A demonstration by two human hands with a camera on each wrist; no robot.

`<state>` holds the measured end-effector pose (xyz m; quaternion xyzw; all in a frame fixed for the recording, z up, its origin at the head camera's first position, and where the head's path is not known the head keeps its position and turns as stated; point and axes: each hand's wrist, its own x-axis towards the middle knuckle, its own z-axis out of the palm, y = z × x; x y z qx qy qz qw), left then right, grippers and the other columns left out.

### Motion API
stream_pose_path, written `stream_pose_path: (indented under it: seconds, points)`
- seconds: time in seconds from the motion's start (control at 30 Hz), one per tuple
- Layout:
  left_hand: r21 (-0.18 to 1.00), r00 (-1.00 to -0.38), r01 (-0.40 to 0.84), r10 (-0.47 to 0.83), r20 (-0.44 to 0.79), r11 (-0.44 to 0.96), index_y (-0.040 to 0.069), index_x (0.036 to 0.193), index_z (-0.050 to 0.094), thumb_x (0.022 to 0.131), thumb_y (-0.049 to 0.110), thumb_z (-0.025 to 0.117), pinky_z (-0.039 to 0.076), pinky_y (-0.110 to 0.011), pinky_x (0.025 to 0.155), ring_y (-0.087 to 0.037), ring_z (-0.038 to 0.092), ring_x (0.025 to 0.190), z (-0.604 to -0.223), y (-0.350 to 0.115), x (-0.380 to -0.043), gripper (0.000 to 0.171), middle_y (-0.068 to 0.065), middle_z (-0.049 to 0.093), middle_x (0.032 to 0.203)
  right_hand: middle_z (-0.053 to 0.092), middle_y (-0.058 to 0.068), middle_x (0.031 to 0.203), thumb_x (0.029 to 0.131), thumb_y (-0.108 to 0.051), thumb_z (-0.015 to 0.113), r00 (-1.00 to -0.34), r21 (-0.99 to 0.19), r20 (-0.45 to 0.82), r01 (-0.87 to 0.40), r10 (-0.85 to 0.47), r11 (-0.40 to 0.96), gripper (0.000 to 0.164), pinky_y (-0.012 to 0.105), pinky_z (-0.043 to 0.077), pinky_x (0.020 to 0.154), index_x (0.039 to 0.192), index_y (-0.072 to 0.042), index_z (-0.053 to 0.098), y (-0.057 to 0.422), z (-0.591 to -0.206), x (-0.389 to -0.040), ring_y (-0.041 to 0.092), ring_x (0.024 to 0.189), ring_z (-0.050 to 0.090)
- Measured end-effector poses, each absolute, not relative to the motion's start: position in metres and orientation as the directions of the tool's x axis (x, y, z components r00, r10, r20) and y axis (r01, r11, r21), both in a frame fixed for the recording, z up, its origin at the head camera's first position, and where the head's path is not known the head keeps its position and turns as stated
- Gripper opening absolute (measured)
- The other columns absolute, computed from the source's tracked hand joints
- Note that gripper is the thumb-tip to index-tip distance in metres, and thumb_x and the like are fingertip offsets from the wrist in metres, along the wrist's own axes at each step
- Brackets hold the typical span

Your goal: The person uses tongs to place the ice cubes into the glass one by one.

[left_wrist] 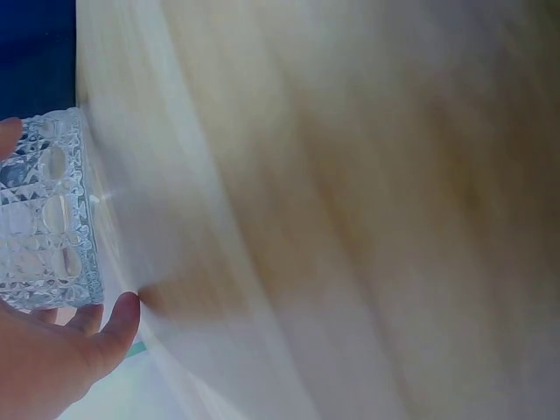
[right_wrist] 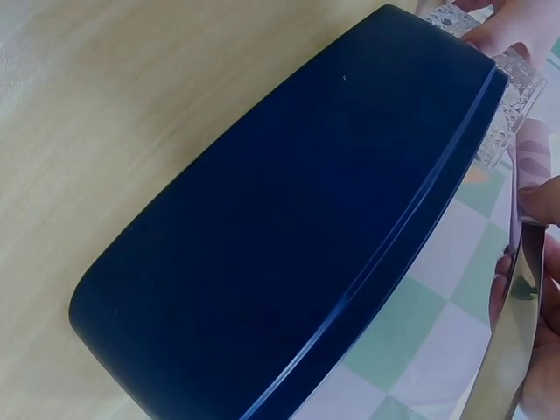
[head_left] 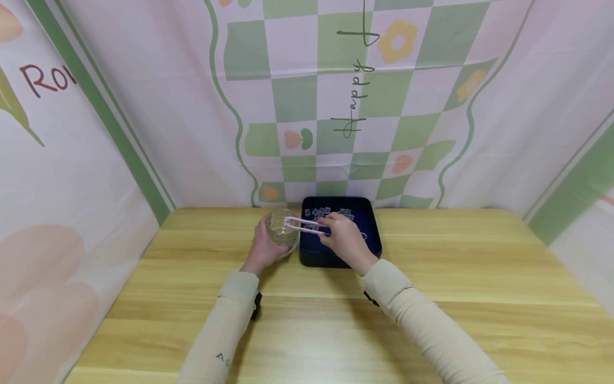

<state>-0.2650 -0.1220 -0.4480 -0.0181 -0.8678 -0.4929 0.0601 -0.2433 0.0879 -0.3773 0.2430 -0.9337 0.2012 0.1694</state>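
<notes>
My left hand (head_left: 266, 248) grips a clear patterned glass (head_left: 278, 234) at the left side of a dark blue tray (head_left: 336, 260). The left wrist view shows the cut-glass wall (left_wrist: 52, 210) with fingers around its base. My right hand (head_left: 347, 240) holds metal tongs (head_left: 307, 220), pointing left, with their tips over the glass's mouth. Whether anything sits between the tips is too small to tell. In the right wrist view the tongs (right_wrist: 512, 341) run between thumb and fingers. Small clear pieces (head_left: 346, 213) lie in groups inside the tray.
The tray stands on a wooden table (head_left: 297, 330) near its back edge. Behind rises a curtain (head_left: 336, 96) printed with green checks and flowers. A white ring-like shape (head_left: 363, 236) shows in the tray beside my right hand.
</notes>
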Motion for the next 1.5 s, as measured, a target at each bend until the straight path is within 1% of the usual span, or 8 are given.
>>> stream_pose_path:
  seconds: [0.27, 0.5, 0.67, 0.83, 0.9, 1.07, 1.4, 1.5]
  points:
    - [0.856, -0.992, 0.085, -0.034, 0.118, 0.510, 0.004, 0.146, 0.023, 0.064, 0.008, 0.083, 0.033, -0.054, 0.113, -0.041, 0.041, 0.132, -0.447, -0.121, -0.265, 0.102, -0.023, 0.035, 0.144, 0.068, 0.013, 0.100, 0.079, -0.011, 0.075, -0.834, -0.308, 0.405, -0.511, -0.375, 0.802, 0.029, 0.035, 0.059, 0.076, 0.106, -0.001, 0.071, 0.088, -0.378, -0.244, 0.024, 0.089, 0.066]
    - [0.857, -0.992, 0.087, -0.032, 0.119, 0.508, 0.004, 0.146, 0.024, 0.064, 0.008, 0.083, 0.033, -0.054, 0.113, -0.040, 0.041, 0.132, -0.445, -0.121, -0.264, 0.101, -0.024, 0.036, 0.144, 0.068, 0.013, 0.101, 0.080, -0.010, 0.074, -0.844, -0.334, 0.403, -0.497, -0.355, 0.801, 0.030, 0.034, 0.058, 0.069, 0.108, -0.001, 0.070, 0.091, -0.375, -0.245, 0.024, 0.082, 0.066]
    - [0.851, -0.992, 0.082, -0.036, 0.118, 0.519, 0.003, 0.146, 0.023, 0.064, 0.009, 0.083, 0.033, -0.055, 0.113, -0.041, 0.041, 0.132, -0.446, -0.122, -0.263, 0.101, -0.024, 0.037, 0.143, 0.067, 0.014, 0.100, 0.080, -0.010, 0.074, -0.840, -0.332, 0.425, -0.491, -0.337, 0.805, 0.031, 0.034, 0.058, 0.067, 0.108, 0.000, 0.070, 0.096, -0.373, -0.247, 0.025, 0.082, 0.066]
    - [0.847, -0.990, 0.097, -0.040, 0.137, 0.523, 0.001, 0.145, 0.024, 0.064, 0.009, 0.083, 0.035, -0.055, 0.112, -0.042, 0.042, 0.130, -0.446, -0.122, -0.264, 0.100, -0.026, 0.038, 0.142, 0.068, 0.016, 0.096, 0.078, -0.009, 0.074, -0.843, -0.318, 0.458, -0.451, -0.282, 0.834, 0.030, 0.037, 0.056, 0.065, 0.106, 0.001, 0.071, 0.103, -0.372, -0.253, 0.026, 0.077, 0.065]
    - [0.846, -0.989, 0.100, -0.040, 0.142, 0.524, 0.001, 0.145, 0.025, 0.064, 0.009, 0.083, 0.036, -0.055, 0.111, -0.042, 0.043, 0.130, -0.446, -0.121, -0.264, 0.100, -0.026, 0.038, 0.142, 0.068, 0.017, 0.096, 0.078, -0.009, 0.074, -0.855, -0.324, 0.456, -0.417, -0.246, 0.849, 0.030, 0.039, 0.056, 0.068, 0.106, 0.001, 0.071, 0.107, -0.372, -0.255, 0.027, 0.078, 0.065]
    - [0.845, -0.990, 0.093, -0.039, 0.134, 0.527, 0.002, 0.145, 0.024, 0.064, 0.010, 0.083, 0.037, -0.055, 0.111, -0.042, 0.044, 0.130, -0.447, -0.121, -0.265, 0.101, -0.025, 0.038, 0.142, 0.067, 0.019, 0.098, 0.078, -0.008, 0.073, -0.888, -0.345, 0.422, -0.344, -0.183, 0.873, 0.031, 0.042, 0.056, 0.074, 0.107, 0.002, 0.070, 0.118, -0.375, -0.261, 0.031, 0.084, 0.065]
    - [0.850, -0.991, 0.095, -0.030, 0.129, 0.518, 0.003, 0.146, 0.024, 0.064, 0.010, 0.083, 0.036, -0.055, 0.111, -0.040, 0.043, 0.131, -0.449, -0.122, -0.266, 0.100, -0.024, 0.038, 0.142, 0.064, 0.021, 0.103, 0.081, -0.009, 0.071, -0.950, -0.369, 0.287, -0.229, -0.123, 0.901, 0.037, 0.043, 0.055, 0.077, 0.115, 0.004, 0.066, 0.127, -0.379, -0.264, 0.032, 0.086, 0.063]
    - [0.850, -0.991, 0.097, -0.026, 0.130, 0.518, 0.004, 0.146, 0.024, 0.065, 0.010, 0.083, 0.036, -0.055, 0.111, -0.040, 0.042, 0.131, -0.448, -0.122, -0.266, 0.101, -0.024, 0.038, 0.142, 0.064, 0.021, 0.102, 0.082, -0.010, 0.071, -0.955, -0.360, 0.272, -0.214, -0.117, 0.908, 0.035, 0.042, 0.055, 0.077, 0.114, 0.004, 0.067, 0.127, -0.381, -0.265, 0.031, 0.086, 0.063]
